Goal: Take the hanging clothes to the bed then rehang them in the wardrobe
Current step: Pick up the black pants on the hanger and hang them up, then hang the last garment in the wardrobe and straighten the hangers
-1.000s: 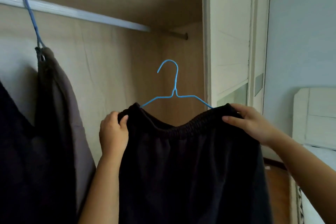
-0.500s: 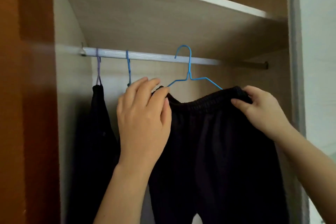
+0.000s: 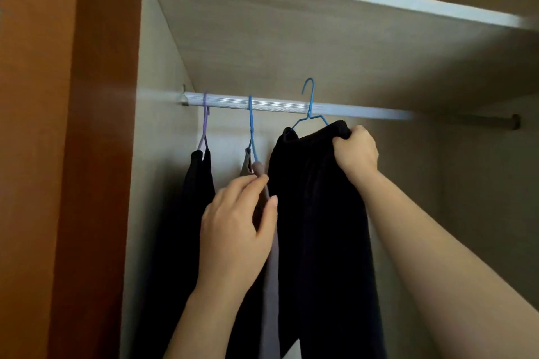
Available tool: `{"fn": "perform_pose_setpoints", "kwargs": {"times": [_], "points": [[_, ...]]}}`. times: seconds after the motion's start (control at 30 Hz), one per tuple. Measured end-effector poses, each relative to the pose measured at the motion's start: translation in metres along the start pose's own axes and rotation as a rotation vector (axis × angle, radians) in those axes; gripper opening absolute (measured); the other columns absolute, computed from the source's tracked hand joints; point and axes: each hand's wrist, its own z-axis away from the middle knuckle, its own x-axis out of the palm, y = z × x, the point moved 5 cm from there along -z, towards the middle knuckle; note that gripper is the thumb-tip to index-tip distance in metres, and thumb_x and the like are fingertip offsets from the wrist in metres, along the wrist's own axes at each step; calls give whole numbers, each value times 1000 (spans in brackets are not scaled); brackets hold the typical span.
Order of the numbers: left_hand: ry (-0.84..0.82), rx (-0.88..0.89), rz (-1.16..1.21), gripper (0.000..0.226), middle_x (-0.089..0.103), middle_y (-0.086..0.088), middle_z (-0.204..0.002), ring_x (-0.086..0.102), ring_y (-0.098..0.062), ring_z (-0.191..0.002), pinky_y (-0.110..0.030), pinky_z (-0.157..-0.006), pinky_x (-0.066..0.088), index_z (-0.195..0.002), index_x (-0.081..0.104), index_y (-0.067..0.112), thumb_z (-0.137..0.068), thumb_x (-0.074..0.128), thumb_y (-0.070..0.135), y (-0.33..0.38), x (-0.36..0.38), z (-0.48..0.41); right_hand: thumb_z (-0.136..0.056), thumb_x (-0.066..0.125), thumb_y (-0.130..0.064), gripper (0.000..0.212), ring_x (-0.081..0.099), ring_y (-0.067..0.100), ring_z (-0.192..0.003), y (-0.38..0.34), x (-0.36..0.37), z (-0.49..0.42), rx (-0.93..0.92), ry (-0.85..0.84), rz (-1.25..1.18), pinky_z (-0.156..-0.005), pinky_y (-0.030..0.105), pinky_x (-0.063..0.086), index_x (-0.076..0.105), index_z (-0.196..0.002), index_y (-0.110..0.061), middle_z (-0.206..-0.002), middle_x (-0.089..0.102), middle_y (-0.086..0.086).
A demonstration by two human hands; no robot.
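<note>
Black trousers (image 3: 318, 213) hang on a blue wire hanger (image 3: 309, 102) inside the wardrobe. The hanger's hook stands up across the silver rail (image 3: 364, 114); whether it rests on the rail I cannot tell. My right hand (image 3: 354, 151) grips the right end of the trousers' waistband just below the rail. My left hand (image 3: 239, 224) is lower, with fairly straight fingers and thumb touching the edge of a grey garment (image 3: 269, 285). That garment hangs from another blue hanger (image 3: 250, 125) just left of the trousers.
A purple hanger (image 3: 205, 122) at the rail's left end carries a black garment (image 3: 198, 189). The wardrobe's brown side panel (image 3: 73, 154) stands at the left and a shelf (image 3: 320, 38) lies close above the rail. The rail's right part is bare.
My left hand let go of the waistband and dropped to the grey garment. My right hand turned the trousers edge-on and lifted the hanger's hook up to the rail.
</note>
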Motion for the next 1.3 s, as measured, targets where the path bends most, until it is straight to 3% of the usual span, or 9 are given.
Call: {"fn": "perform_pose_setpoints", "kwargs": {"times": [0.1,0.2,0.3,0.57,0.67,1.0,1.1,1.3], "points": [[-20,-5,-15,47,60,5,-112,57,-15,-104,-36,-88,49,-116,61,20,-83,38,45,-4,5,2,-89,42,-10,27,55,36,-105,4,22,1,31,-38,-39,-70,27,31,51,-110,4,-114,59,22],[-41,-11,-27,49,59,5,-111,57,-16,-103,-37,-87,50,-117,59,20,-80,39,47,-3,10,3,-88,43,-12,25,57,37,-99,17,39,6,35,-94,-101,-69,30,35,50,-106,4,-99,58,21],[-47,16,-41,49,59,4,-109,58,-17,-101,-38,-84,51,-117,58,19,-80,42,45,1,15,4,-88,45,-16,25,57,36,-96,30,50,13,28,-163,-91,-71,32,38,50,-104,3,-98,58,20],[-28,9,35,49,57,3,-112,57,-16,-101,-34,-86,50,-125,53,19,-81,39,36,3,19,9,-87,51,-22,14,50,16,-70,32,48,36,3,-222,-252,-54,27,37,46,-93,-10,-74,50,-3],[-8,-35,147,50,56,3,-115,55,-13,-106,-29,-90,47,-127,52,19,-81,36,32,6,18,12,-87,52,-21,13,53,13,-71,38,36,52,-10,-245,-253,-58,23,41,47,-97,-15,-75,51,-8],[73,8,104,37,56,-10,-123,48,-24,-113,-37,-91,42,-117,61,15,-80,53,13,44,9,62,-88,55,-23,25,53,2,-72,71,-39,137,-51,-259,0,-64,17,40,53,-112,-21,-80,53,-15],[-38,-9,308,32,57,-3,-119,51,-16,-110,-36,-91,47,-112,62,16,-83,49,19,51,4,90,-88,55,-22,24,55,7,-82,81,-60,186,16,-207,40,-70,16,41,54,-112,-21,-84,55,-18],[-410,-267,760,37,56,15,-103,56,-7,-97,-28,-89,47,-103,64,16,-78,41,31,52,-2,178,-89,54,-19,29,55,8,-97,111,-80,311,284,-125,114,-79,15,39,53,-118,-17,-100,57,-9]]}}
